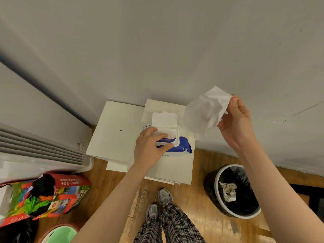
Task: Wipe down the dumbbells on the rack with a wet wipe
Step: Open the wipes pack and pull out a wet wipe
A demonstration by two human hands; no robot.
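A blue and white wet-wipe pack [182, 146] lies on a white box [114, 130] against the wall, its white flip lid [164, 119] standing open. My left hand [150, 148] rests on the pack, fingers curled over the dispenser opening and thumb along its front edge. My right hand [236, 123] pinches a crumpled white wet wipe [206, 113] and holds it in the air to the right of the pack, above the box. No dumbbells or rack are in view.
A black-lined waste bin [235, 190] with used wipes inside stands on the wooden floor at the right. A white air-conditioner unit [40, 146] and a colourful bag [45, 195] are at the left, a green bucket [59, 234] below. My feet [159, 204] stand before the box.
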